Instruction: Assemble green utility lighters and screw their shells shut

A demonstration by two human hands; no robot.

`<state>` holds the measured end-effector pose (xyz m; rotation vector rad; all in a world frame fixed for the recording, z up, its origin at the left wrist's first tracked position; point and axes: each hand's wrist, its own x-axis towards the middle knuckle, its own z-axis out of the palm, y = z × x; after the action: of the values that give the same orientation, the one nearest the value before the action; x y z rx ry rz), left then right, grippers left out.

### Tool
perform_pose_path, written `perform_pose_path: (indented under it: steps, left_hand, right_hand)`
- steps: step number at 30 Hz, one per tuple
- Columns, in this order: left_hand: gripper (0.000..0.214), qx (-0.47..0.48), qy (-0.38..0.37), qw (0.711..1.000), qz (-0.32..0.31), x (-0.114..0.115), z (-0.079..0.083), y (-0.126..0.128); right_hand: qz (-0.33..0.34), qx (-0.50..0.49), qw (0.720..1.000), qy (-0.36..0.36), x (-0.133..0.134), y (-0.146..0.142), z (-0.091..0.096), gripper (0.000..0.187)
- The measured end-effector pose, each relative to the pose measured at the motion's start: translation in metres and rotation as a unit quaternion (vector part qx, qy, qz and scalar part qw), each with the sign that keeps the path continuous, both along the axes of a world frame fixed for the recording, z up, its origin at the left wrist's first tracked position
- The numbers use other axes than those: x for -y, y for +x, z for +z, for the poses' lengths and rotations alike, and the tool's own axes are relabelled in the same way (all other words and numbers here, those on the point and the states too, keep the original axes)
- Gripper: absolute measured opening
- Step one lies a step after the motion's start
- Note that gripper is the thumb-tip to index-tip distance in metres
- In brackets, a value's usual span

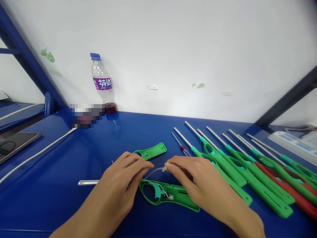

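An opened long-necked gas lighter lies in front of me. Its lower green half-shell (178,193) holds a teal trigger (158,190) and a white wire, and its metal barrel (88,182) sticks out beyond my left hand. My left hand (121,181) is closed in a pinch above the shell, at one end of a thin clear tube (155,171). Between thumb and forefinger, my right hand (198,178) grips a small pale fitting at the tube's other end. The other green half-shell (153,152) rests behind, inner side up.
Several assembled green and red lighters (257,181) lie slantwise at the right. A screwdriver (184,148) is beside them. A drink bottle (102,82) leans against the white wall. A phone (18,143) and a white cable (39,153) are left; a power strip (294,145) is far right.
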<state>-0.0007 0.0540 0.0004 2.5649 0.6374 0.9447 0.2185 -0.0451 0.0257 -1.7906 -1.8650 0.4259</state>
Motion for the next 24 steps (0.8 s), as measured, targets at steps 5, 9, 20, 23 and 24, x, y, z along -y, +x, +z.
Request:
perform_pose_path:
  steps: [5, 9, 20, 23, 24]
  left_hand:
    - [0.025, -0.09, 0.048, 0.995, 0.006, -0.013, 0.007, -0.03]
    - [0.029, -0.102, 0.074, 0.992, 0.003, -0.016, 0.007, -0.037]
    - [0.039, -0.133, -0.032, 0.99, -0.026, -0.015, 0.005, -0.032]
    - [0.037, -0.13, -0.041, 0.99, -0.028, -0.013, 0.006, -0.031]
    - [0.037, -0.131, -0.045, 0.99, -0.028, -0.012, 0.006, -0.031]
  right_hand:
    - [-0.021, 0.049, 0.999, -0.01, 0.004, 0.003, -0.006, 0.022]
    - [-0.013, 0.059, 0.998, -0.018, 0.003, 0.005, -0.01, 0.011]
    - [0.016, 0.13, 0.991, -0.027, -0.005, -0.007, -0.018, 0.005]
    - [0.012, 0.161, 0.987, -0.024, -0.008, -0.009, -0.021, 0.004]
    - [0.01, 0.173, 0.985, -0.023, -0.009, -0.009, -0.022, 0.003]
